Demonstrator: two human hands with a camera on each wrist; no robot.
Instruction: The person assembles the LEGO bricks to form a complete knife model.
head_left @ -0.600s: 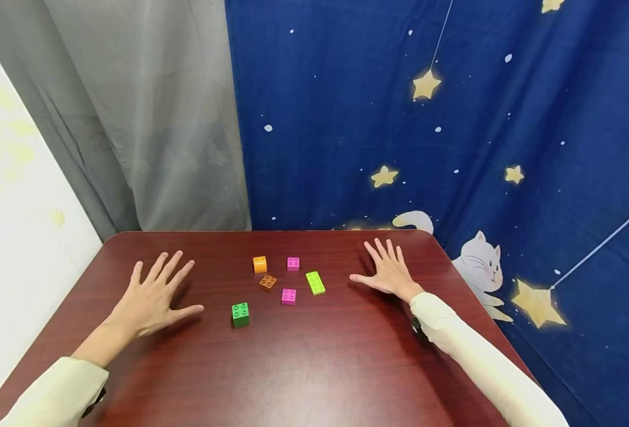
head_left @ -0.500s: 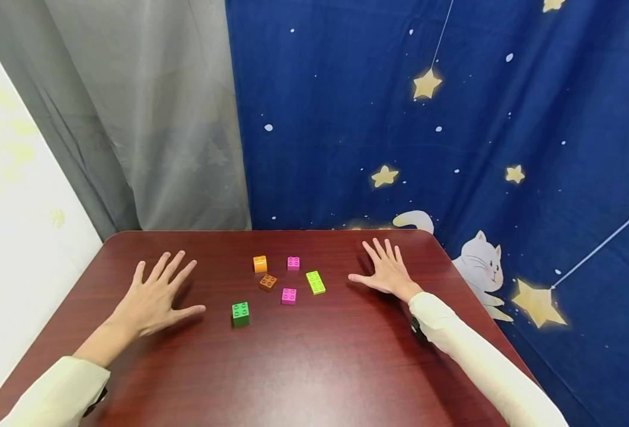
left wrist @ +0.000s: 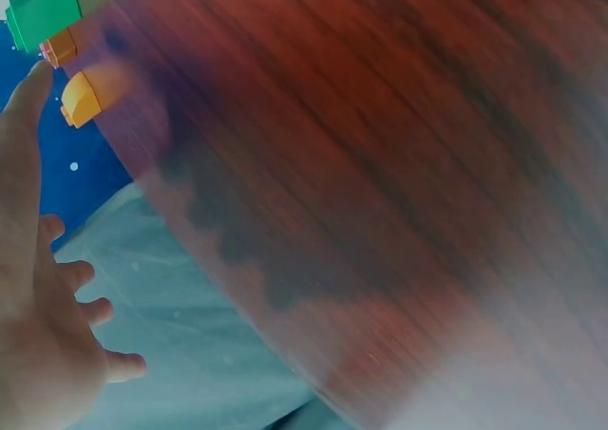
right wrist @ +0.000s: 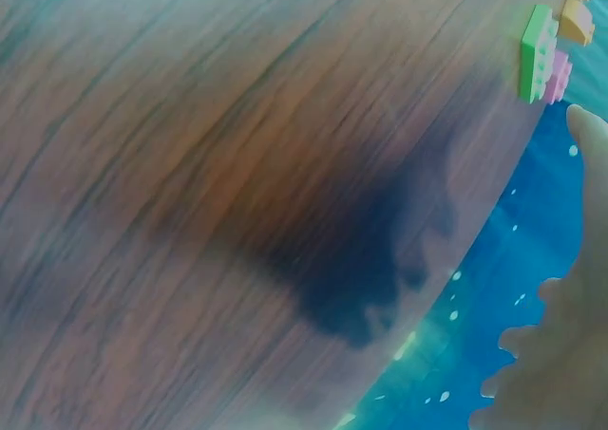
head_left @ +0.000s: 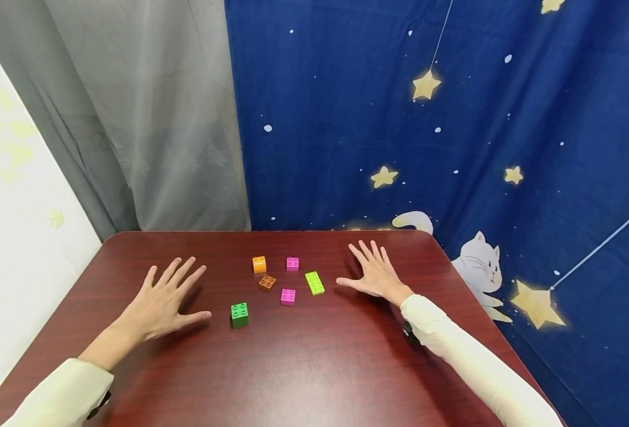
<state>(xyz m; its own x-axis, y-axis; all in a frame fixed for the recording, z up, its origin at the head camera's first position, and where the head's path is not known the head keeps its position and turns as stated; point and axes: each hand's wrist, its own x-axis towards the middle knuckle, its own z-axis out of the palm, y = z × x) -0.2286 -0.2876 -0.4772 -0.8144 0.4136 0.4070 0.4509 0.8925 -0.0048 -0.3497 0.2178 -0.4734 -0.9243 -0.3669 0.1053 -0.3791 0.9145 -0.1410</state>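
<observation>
My left hand (head_left: 160, 301) hovers over the left of the table with fingers spread, its thumb a short way left of a green toy brick (head_left: 239, 315). On the other side, my right hand (head_left: 375, 274) is also spread above the wood, holding nothing; its thumb points at a lime-green eight-stud brick (head_left: 315, 283). Between the hands lie an orange rounded brick (head_left: 259, 265), a brown brick (head_left: 267, 283), a far pink brick (head_left: 292, 264) and a nearer pink brick (head_left: 288, 297). All these bricks are apart from each other. In the left wrist view the green brick (left wrist: 46, 10) appears beyond the thumb.
The dark red-brown table (head_left: 293, 367) has rounded far corners. Behind it hang a grey curtain (head_left: 186, 148) and a blue curtain (head_left: 335, 118) printed with stars and a cat. A white wall (head_left: 15, 237) stands at the left.
Both hands have moved inward, the left one rightward and slightly nearer, the right one leftward toward the lime-green brick. The bricks have stayed in place.
</observation>
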